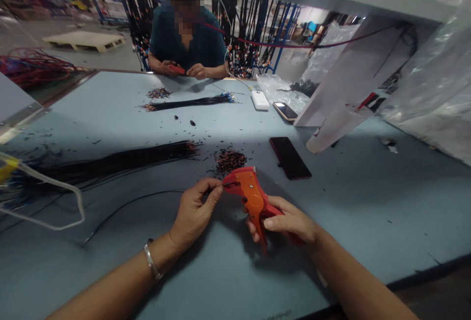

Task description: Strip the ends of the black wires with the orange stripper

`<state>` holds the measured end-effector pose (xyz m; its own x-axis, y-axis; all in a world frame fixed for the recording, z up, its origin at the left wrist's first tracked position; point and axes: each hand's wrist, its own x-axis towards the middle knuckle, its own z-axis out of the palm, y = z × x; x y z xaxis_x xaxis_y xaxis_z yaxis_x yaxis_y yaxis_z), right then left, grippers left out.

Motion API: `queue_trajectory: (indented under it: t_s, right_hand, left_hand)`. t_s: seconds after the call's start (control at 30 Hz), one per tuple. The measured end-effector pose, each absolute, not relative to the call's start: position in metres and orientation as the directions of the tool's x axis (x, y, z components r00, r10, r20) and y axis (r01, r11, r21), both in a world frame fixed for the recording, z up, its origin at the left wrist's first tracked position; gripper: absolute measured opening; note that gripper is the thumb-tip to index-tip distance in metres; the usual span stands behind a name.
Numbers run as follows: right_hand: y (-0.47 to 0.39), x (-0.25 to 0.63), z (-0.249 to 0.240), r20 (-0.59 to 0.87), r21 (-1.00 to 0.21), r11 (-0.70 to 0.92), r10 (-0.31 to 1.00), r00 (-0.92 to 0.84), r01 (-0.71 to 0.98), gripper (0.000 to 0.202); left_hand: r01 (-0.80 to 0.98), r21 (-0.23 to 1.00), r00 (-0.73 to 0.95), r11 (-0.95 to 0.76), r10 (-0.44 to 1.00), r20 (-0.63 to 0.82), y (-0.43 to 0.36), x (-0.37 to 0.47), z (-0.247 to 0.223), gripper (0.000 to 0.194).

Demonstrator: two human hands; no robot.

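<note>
Between thumb and forefinger, my left hand (198,207) pinches a thin black wire (140,197) near its end. That end sits at the jaws of a red and orange wire stripper (252,195). Wrapped around the tool's handles is my right hand (287,219). The wire's other end trails left over the table. Just beyond the tool lies a heap of small cut wire bits (230,160). To its left rests a long bundle of black wires (128,160) with coppery ends.
Across the blue-grey table (368,222) sits a person (187,35) holding a red tool. A second wire bundle (191,102) and scrap pile (159,93) lie there. A black phone (290,158), another phone (285,111) and a white power bank (260,100) lie right. A white post (338,74) leans beside them.
</note>
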<state>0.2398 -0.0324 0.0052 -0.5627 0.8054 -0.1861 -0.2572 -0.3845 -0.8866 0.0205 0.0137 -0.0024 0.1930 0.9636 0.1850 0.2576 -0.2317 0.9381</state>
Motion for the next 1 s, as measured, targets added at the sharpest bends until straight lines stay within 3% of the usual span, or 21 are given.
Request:
queue_trajectory:
  t_s: [1.0]
  right_hand:
    - [-0.039,0.227,0.001,-0.17,-0.964,-0.246,0.863,-0.475,-0.102,0.037]
  left_hand:
    - [0.215,0.924,0.229,-0.315,0.936,0.266,0.012,0.014,-0.003,0.016]
